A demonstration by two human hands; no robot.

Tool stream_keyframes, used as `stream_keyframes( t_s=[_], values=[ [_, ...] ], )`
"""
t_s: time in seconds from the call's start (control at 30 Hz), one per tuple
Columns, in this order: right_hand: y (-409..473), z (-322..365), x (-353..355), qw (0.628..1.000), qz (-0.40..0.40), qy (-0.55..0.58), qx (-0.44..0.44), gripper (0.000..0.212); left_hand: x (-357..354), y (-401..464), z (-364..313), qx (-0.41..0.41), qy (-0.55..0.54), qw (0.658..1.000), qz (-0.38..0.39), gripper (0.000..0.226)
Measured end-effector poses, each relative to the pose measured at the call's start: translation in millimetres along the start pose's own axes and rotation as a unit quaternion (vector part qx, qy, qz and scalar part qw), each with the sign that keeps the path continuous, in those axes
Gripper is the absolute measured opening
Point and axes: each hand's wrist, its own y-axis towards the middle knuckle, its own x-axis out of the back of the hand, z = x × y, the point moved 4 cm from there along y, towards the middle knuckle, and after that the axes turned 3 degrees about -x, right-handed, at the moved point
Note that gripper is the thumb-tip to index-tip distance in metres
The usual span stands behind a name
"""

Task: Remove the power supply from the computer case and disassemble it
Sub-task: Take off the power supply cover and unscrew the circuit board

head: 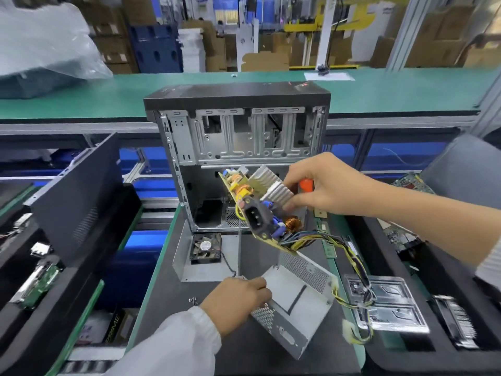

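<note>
My right hand [322, 185] pinches the circuit board's [260, 213] heatsink [276, 188]; my left hand [238, 299] grips the metal housing [295, 302].

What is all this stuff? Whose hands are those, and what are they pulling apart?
The picture comes from a camera worn on a person's head, looking down at their own hands. The tall metal box is an opened computer case. The right hand lifts a circuit board with copper coils, a black plug socket and coloured wires: the inside of the power supply. The left hand holds its empty metal shell on the dark table. Behind it lies the other shell half with a small fan.
</note>
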Motion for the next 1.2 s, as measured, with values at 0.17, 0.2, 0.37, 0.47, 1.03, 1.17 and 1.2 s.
stream_keyframes(
  t_s=[0.17, 0.2, 0.37, 0.47, 1.03, 1.17, 1.2],
  values=[
    [1, 9, 10, 0.999, -0.001, -0.033, -0.005, 0.026, 20, 24, 13, -0.019, -0.035, 0.998, -0.055, 0.029],
    [1, 8, 11, 0.999, 0.001, -0.038, -0.012, 0.031, 27, 32, 16, -0.028, -0.033, 0.998, -0.047, 0.027],
    [-9, -6, 14, 0.996, 0.009, -0.072, -0.056, 0.012, 57, 66, 37, -0.044, 0.003, 0.998, -0.042, 0.021],
    [-13, -20, 17, 0.992, 0.010, -0.108, -0.070, 0.017, 54, 89, 57, -0.045, -0.036, 0.998, -0.038, 0.016],
    [-12, -81, -5, 0.962, 0.040, -0.261, -0.062, 0.017, 13, 119, 134, 0.019, -0.180, 0.983, 0.026, 0.017],
    [-1, -88, -18, 0.950, 0.062, -0.302, -0.043, 0.023, 9, 116, 135, 0.016, -0.170, 0.985, 0.024, 0.014],
    [0, -86, -19, 0.950, 0.059, -0.305, -0.035, 0.023, 8, 115, 134, 0.016, -0.151, 0.988, 0.019, 0.016]
  ],
)
